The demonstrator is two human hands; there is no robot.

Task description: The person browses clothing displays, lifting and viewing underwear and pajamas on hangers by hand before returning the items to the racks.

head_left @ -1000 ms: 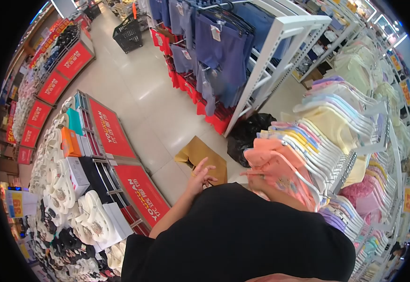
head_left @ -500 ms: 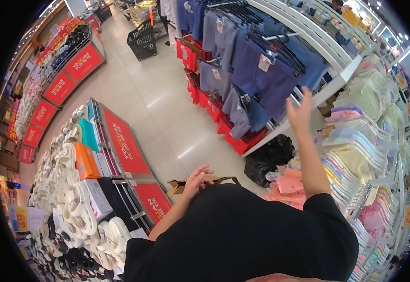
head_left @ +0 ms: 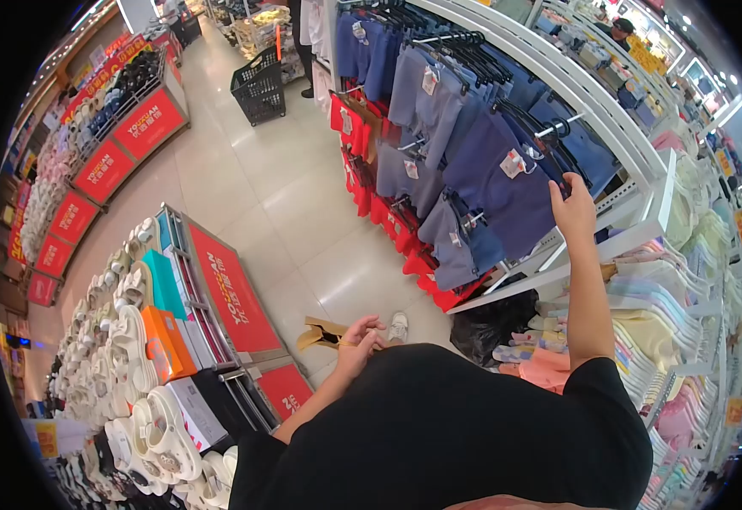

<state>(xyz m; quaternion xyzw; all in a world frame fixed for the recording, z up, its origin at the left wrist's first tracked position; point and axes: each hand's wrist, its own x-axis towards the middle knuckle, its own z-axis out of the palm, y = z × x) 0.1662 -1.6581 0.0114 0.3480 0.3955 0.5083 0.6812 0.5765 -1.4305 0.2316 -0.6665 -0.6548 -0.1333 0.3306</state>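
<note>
My right hand (head_left: 573, 208) is closed at the edge of dark blue shorts (head_left: 494, 183), its thumb and fingers about a black clip hanger (head_left: 568, 184). A white tag (head_left: 515, 163) hangs on these shorts. More blue and grey-blue shorts (head_left: 426, 89) hang on the white rack around them. My left hand (head_left: 359, 342) is low before my body, fingers bent and apart, with nothing visible in it. A brown paper bag (head_left: 321, 333) shows just beside it, partly hidden by my hand; whether the two touch I cannot tell.
Left stands a shelf of white clogs (head_left: 158, 433) with red sign panels (head_left: 230, 285). Pastel clothes (head_left: 634, 297) hang close on my right. A black plastic bag (head_left: 494, 327) lies under the rack. A black basket (head_left: 258, 85) stands farther down the aisle; a person (head_left: 619, 32) is beyond the rack.
My right hand has gone from open and spread in front of the shorts to closed on the hanger. My left hand stays low, its fingers slightly shifted. The view has shifted a little.
</note>
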